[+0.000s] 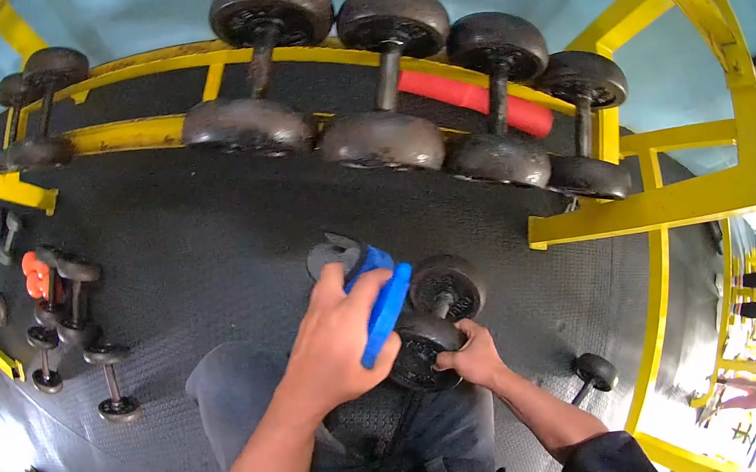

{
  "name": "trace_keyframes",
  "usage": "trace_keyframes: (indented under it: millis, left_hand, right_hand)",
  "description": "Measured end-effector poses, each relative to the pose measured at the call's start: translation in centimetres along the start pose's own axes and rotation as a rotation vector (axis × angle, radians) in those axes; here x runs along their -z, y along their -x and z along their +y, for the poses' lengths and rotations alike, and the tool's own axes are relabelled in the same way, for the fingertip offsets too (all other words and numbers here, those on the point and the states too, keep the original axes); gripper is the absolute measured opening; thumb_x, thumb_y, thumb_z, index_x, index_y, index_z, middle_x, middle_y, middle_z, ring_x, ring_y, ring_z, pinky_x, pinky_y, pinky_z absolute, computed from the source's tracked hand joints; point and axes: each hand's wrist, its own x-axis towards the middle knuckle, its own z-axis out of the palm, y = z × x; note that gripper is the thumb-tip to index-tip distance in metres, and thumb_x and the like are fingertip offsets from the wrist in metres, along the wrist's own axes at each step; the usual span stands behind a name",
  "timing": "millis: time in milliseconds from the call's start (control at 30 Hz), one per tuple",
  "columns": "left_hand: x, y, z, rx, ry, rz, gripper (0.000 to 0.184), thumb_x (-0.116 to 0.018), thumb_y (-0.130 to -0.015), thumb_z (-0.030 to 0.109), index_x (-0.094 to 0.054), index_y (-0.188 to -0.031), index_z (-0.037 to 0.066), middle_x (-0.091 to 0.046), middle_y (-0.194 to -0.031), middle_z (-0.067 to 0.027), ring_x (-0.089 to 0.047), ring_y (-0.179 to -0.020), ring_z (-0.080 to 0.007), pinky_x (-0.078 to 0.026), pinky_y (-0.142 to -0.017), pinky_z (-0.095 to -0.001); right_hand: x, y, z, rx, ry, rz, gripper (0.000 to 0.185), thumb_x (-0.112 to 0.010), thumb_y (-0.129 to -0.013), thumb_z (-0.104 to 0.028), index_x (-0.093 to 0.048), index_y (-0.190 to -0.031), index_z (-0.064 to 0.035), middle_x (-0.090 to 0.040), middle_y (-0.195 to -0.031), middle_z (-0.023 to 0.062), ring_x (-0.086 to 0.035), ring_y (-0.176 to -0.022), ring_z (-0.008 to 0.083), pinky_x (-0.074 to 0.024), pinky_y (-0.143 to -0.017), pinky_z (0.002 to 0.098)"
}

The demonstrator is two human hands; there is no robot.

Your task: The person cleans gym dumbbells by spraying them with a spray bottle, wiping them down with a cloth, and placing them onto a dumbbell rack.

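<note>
Fingers (332, 282) of your left hand (328, 343) clasped a blue object (389, 310); those of your right hand (476, 359) pinched the near end of a dumbbell (445, 306). It was just right of the blue object, its long axis running away from you, slightly rightward, your right hand nearer. Black floor (191, 230) spread around; a yellow rack (128, 134) stood ahead.

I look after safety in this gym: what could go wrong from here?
The right hand grips only the near end of the held dumbbell, so it might roll or tip toward the legs. The left hand, busy with the blue item, may be slow to catch it. The small dumbbell lying to the right could trip someone.
</note>
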Motion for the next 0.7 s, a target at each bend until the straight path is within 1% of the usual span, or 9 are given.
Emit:
trace_keyframes:
  millis: [100, 200, 333, 367, 400, 467, 567, 633, 700]
  left_hand:
    - [0.2, 0.2, -0.3, 0.027, 0.01, -0.014, 0.05, -0.062, -0.068, 0.012, -0.055, -0.116, 0.004, -0.05, -0.097, -0.0248, -0.053, -0.09, -0.0441, -0.046, -0.081, -0.0454]
    - [0.3, 1.0, 0.0, 0.015, 0.041, -0.03, 0.048, -0.062, -0.067, 0.011, -0.056, -0.114, 0.004, -0.051, -0.094, -0.0235, -0.054, -0.09, -0.0417, -0.047, -0.079, -0.0432]
    - [1.2, 1.7, -0.5, 0.018, 0.043, -0.104, 0.049, -0.063, -0.066, 0.012, -0.056, -0.114, 0.005, -0.052, -0.094, -0.022, -0.055, -0.087, -0.0412, -0.047, -0.079, -0.0432]
    - [1.1, 1.9, -0.7, -0.023, 0.032, -0.136, 0.05, -0.063, -0.066, 0.012, -0.056, -0.116, 0.005, -0.05, -0.095, -0.0235, -0.054, -0.09, -0.0436, -0.047, -0.082, -0.0448]
    - [1.0, 2.0, -0.6, -0.066, 0.024, -0.166, 0.052, -0.062, -0.066, 0.012, -0.055, -0.117, 0.005, -0.048, -0.097, -0.0251, -0.053, -0.093, -0.046, -0.046, -0.084, -0.0463]
    - [1.1, 2.3, 0.3, -0.067, 0.039, -0.279, 0.052, -0.063, -0.066, 0.014, -0.055, -0.117, 0.005, -0.049, -0.095, -0.0242, -0.053, -0.092, -0.0447, -0.046, -0.084, -0.0458]
    - [0.6, 2.2, 1.2, -0.118, 0.082, -0.449, 0.053, -0.064, -0.065, 0.017, -0.056, -0.116, 0.003, -0.051, -0.094, -0.0227, -0.054, -0.091, -0.0423, -0.046, -0.083, -0.0447]
    - [-0.2, 2.1, 1.0, -0.147, 0.13, -0.569, 0.054, -0.065, -0.066, 0.022, -0.056, -0.116, 0.002, -0.052, -0.096, -0.0219, -0.054, -0.09, -0.04, -0.046, -0.082, -0.0435]
    - [-1.5, 2.3, 0.3, -0.184, 0.126, -0.618, 0.054, -0.064, -0.067, 0.022, -0.055, -0.117, 0.004, -0.052, -0.097, -0.0216, -0.054, -0.091, -0.0401, -0.046, -0.082, -0.0434]
  right_hand:
    - [-1.5, 0.8, -4.3, -0.015, 0.135, -0.246, 0.054, -0.077, -0.054, -0.022, -0.063, -0.101, 0.0015, -0.065, -0.078, 0.0103, -0.063, -0.074, 0.0196, -0.0503, -0.072, 0.0315]
    - [-3.5, -0.7, -2.4, -0.038, 0.007, -0.362, 0.051, -0.076, -0.054, -0.02, -0.065, -0.099, 0.0011, -0.067, -0.08, 0.0116, -0.064, -0.076, 0.0212, -0.0504, -0.073, 0.0323]
    - [-5.5, -5.3, 2.5, -0.035, -0.086, -0.158, 0.049, -0.075, -0.054, -0.02, -0.066, -0.095, 0.0043, -0.067, -0.086, 0.015, -0.064, -0.083, 0.0227, -0.0501, -0.079, 0.0331]
    - [-2.7, -3.9, -2.8, -0.088, -0.153, -0.309, 0.058, -0.073, -0.054, -0.02, -0.064, -0.103, 0.0102, -0.068, -0.094, 0.0186, -0.064, -0.093, 0.0235, -0.0489, -0.085, 0.0326]
    - [-3.7, -7.7, 2.4, 0.011, -0.22, -0.232, 0.054, -0.071, -0.055, -0.019, -0.064, -0.099, 0.0105, -0.068, -0.091, 0.0169, -0.064, -0.09, 0.0229, -0.0492, -0.083, 0.0325]
    - [0.2, -7.2, -1.5, 0.017, -0.093, -0.257, 0.048, -0.067, -0.06, -0.023, -0.067, -0.102, 0.0011, -0.068, -0.09, 0.0144, -0.063, -0.085, 0.0223, -0.0497, -0.079, 0.0321]
    - [1.4, -10.3, 2.0, 0.056, -0.24, -0.16, 0.051, -0.066, -0.062, -0.023, -0.067, -0.107, -0.0013, -0.068, -0.094, 0.0185, -0.064, -0.087, 0.0252, -0.05, -0.082, 0.0332]
    - [0.5, -9.0, 1.1, 0.173, -0.075, 0.095, 0.055, -0.066, -0.064, -0.024, -0.063, -0.114, -0.0036, -0.065, -0.101, 0.0191, -0.061, -0.095, 0.0293, -0.0476, -0.087, 0.0358]
    - [1.0, -1.8, -3.0, 0.337, 0.435, 0.458, 0.07, -0.068, -0.064, -0.023, -0.051, -0.13, -0.0065, -0.057, -0.12, 0.0192, -0.052, -0.112, 0.0359, -0.0404, -0.099, 0.0406]
